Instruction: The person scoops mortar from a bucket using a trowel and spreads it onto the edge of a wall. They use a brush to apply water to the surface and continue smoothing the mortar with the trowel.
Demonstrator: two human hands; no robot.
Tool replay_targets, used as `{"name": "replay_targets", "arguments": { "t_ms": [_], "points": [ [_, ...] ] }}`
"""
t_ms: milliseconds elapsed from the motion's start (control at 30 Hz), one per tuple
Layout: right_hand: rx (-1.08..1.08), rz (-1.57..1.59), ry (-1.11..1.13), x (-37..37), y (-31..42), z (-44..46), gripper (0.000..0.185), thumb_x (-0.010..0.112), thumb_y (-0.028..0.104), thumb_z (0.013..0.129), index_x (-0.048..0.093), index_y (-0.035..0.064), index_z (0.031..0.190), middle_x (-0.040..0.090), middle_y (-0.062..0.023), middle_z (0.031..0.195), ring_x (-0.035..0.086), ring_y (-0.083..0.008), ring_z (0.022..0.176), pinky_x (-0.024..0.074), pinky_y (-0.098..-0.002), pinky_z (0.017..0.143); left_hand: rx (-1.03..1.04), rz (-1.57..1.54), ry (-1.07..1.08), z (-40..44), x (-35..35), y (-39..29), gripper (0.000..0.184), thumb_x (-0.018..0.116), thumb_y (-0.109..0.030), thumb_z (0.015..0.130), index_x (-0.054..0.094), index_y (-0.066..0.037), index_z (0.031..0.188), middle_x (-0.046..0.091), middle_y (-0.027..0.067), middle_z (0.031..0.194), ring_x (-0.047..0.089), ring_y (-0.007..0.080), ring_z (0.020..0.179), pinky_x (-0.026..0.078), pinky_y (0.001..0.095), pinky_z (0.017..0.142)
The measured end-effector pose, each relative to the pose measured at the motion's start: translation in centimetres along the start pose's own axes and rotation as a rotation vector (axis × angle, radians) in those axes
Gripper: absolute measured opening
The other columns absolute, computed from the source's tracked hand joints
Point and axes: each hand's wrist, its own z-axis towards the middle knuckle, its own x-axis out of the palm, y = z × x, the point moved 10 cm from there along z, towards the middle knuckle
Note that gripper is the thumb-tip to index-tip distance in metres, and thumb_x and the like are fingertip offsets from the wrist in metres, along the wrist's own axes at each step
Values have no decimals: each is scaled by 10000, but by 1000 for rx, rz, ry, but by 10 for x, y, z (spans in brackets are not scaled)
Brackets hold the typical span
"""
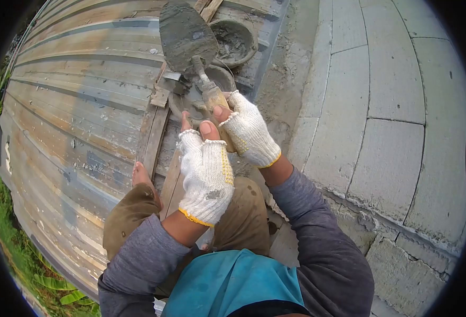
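A mortar-smeared trowel (186,39) points away from me, its blade raised over the planks and buckets. My right hand (250,129), in a white knit glove with bare fingertips, is closed around the worn handle, thumb on top. Close beside it is my left hand (206,174), gloved the same way. Its thumb and one fingertip point forward, spread apart, and nothing shows between them. The remaining left fingers are hidden beneath the glove. Beyond the hands stand a mortar bucket (250,48) and a second bucket (223,79), partly covered by the trowel.
Ribbed metal roofing (80,111) slopes away on the left. Wooden planks (152,134) run forward near my bare foot (144,177), with a shiny metal piece (173,77) by them. On the right lies a grey block wall (386,153) beside a rough mortar ledge (291,58).
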Motion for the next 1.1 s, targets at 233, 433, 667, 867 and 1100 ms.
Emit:
{"name": "replay_targets", "arguments": {
  "t_ms": [233, 433, 667, 867, 1100],
  "points": [
    [191, -928, -82, -104, -76, 130, 448, 637, 362, 797, 616, -19, 1032, 656, -262, 1079, 649, -388, 983, 501, -435, 842, 465, 1325, 739, -66, 57, 2, 498, 527, -405, 934, 536, -111, 1336, 469, 272, 1393, 439, 425, 1300, 283, 564, 1079],
    [346, -1353, -25, -120, -125, 207, 420, 549, 387, 932, 589, 125, 1259, 629, -166, 1258, 586, -375, 1179, 469, -487, 967, 364, 1442, 916, -71, 45, 25, 494, 495, -366, 920, 521, -82, 1324, 465, 260, 1405, 411, 451, 1316, 258, 596, 1093],
    [406, -1369, 118, -96, -177, 228, 399, 524, 359, 922, 664, 132, 1218, 623, -171, 1271, 598, -355, 1178, 471, -457, 993, 522, 1447, 752, -58, 41, 0, 482, 474, -343, 934, 501, -44, 1312, 475, 263, 1392, 417, 460, 1306, 260, 618, 1093],
    [432, -1321, 215, -113, -198, 249, 500, 537, 480, 904, 689, 44, 1095, 660, -175, 1092, 625, -343, 951, 502, -426, 841, 486, 1426, 799, -56, 44, 1, 460, 504, -285, 923, 492, -43, 1315, 533, 255, 1331, 470, 451, 1261, 303, 601, 1078],
    [783, -447, 82, -140, -234, 212, 434, 555, 484, 949, 683, 70, 950, 644, -25, 738, 499, -88, 474, 413, -255, 406, 593, 1488, 757, -63, 52, 17, 421, 495, -245, 930, 493, -54, 1305, 535, 251, 1328, 466, 454, 1267, 290, 615, 1085]
  ]
}}
